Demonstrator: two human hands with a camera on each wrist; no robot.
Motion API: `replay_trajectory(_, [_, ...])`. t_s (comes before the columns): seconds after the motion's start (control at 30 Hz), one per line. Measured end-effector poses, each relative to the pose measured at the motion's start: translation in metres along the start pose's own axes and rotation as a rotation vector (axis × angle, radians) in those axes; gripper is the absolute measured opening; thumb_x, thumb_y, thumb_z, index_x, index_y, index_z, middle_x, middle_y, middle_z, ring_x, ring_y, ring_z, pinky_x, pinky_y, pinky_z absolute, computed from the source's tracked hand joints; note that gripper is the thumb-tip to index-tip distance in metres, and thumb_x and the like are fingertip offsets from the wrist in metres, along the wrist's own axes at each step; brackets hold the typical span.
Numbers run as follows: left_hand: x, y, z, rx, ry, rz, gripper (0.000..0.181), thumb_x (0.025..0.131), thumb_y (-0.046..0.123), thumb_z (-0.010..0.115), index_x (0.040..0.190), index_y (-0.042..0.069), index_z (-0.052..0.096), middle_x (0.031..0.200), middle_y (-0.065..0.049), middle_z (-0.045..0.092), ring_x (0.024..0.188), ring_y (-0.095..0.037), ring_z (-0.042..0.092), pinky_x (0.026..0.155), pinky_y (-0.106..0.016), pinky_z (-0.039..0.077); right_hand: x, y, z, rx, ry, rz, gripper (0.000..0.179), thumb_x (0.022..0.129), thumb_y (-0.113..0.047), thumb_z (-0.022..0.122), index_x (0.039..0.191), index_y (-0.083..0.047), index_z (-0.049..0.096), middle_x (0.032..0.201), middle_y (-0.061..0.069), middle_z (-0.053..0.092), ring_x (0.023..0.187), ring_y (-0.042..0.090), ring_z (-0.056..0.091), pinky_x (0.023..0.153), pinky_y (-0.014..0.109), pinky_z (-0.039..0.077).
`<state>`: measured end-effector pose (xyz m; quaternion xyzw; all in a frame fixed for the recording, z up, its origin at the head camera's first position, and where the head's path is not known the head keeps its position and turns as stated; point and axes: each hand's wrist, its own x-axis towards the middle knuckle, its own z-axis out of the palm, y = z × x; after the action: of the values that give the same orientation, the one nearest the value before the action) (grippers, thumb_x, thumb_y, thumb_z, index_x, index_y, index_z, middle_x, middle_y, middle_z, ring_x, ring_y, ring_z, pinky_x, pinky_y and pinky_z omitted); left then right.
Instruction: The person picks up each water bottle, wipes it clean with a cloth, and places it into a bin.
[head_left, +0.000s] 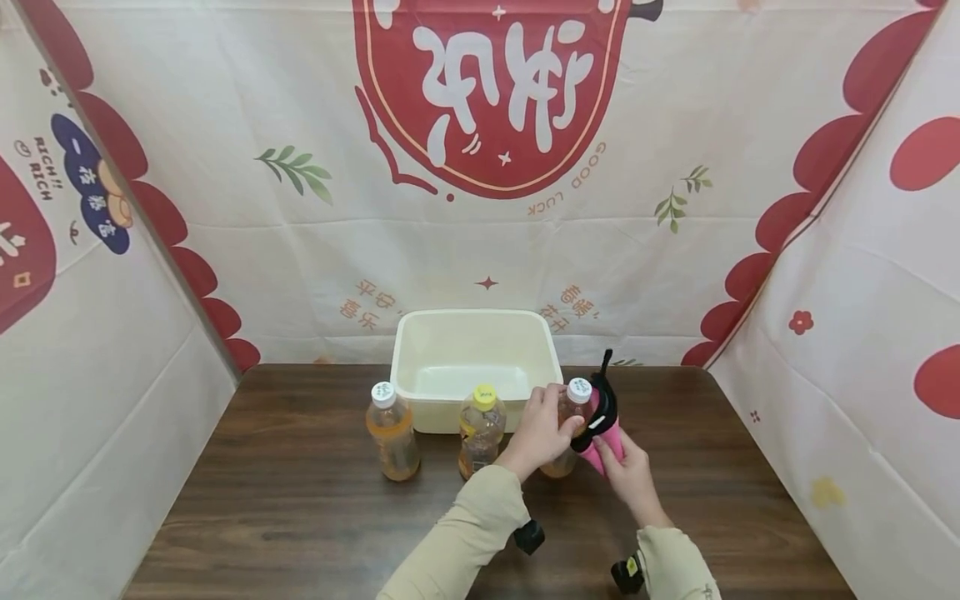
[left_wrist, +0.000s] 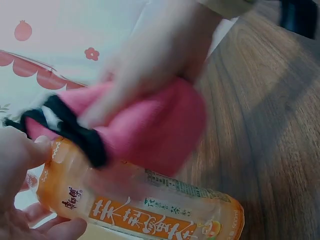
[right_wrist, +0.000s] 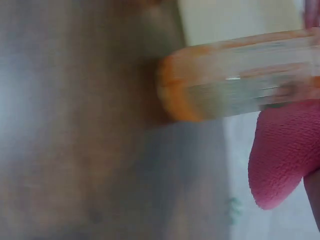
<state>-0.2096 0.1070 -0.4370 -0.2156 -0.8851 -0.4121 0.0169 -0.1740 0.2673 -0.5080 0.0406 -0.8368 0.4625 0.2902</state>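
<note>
My left hand (head_left: pixel 537 432) grips the upper part of a clear plastic drink bottle (head_left: pixel 558 463) with a white cap and orange label. In the left wrist view, the thumb and fingers of that hand (left_wrist: pixel 17 170) curl round the bottle (left_wrist: pixel 145 215) near its shoulder. A pink fuzzy cloth (head_left: pixel 613 442) with black trim and a loop is pinched in my right hand (head_left: pixel 633 482), against the bottle's right side. Motion blurs the right hand (left_wrist: pixel 155 50) in the left wrist view. The right wrist view shows the cloth (right_wrist: pixel 285 155) beside the bottle (right_wrist: pixel 235 75).
A cream plastic bin (head_left: pixel 551 350) stands at the back of the brown wooden table (head_left: pixel 300 517). In front of it are a yellow-capped bottle (head_left: pixel 480 429) and, farther left, another white-capped bottle (head_left: pixel 393 442). Printed fabric (head_left: pixel 225 275) hangs behind and at both sides.
</note>
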Motion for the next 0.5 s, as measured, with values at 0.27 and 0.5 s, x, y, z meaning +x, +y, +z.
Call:
replay_trajectory(0.27, [-0.001, -0.002, 0.000, 0.003, 0.002, 0.035, 0.046, 0.089, 0.031, 0.056, 0.127, 0.009, 0.040, 0.109, -0.009, 0.046, 0.095, -0.017, 0.048, 0.079, -0.026, 0.043, -0.030, 0.033, 0.019, -0.125, -0.076, 0.108, 0.011, 0.082, -0.007, 0.064, 0.092, -0.002, 0.064, 0.077, 0.009, 0.065, 0.066, 0.003, 0.051, 0.060, 0.023, 0.044])
replay_trajectory(0.5, [-0.002, -0.001, 0.001, -0.010, 0.001, 0.012, 0.046, 0.089, 0.031, 0.057, 0.126, 0.010, 0.040, 0.108, -0.008, 0.045, 0.095, -0.016, 0.047, 0.078, -0.026, 0.043, -0.036, 0.043, 0.021, -0.154, -0.131, 0.134, 0.019, 0.083, -0.009, 0.064, 0.101, -0.002, 0.064, 0.088, 0.010, 0.067, 0.075, 0.007, 0.056, 0.067, 0.030, 0.048])
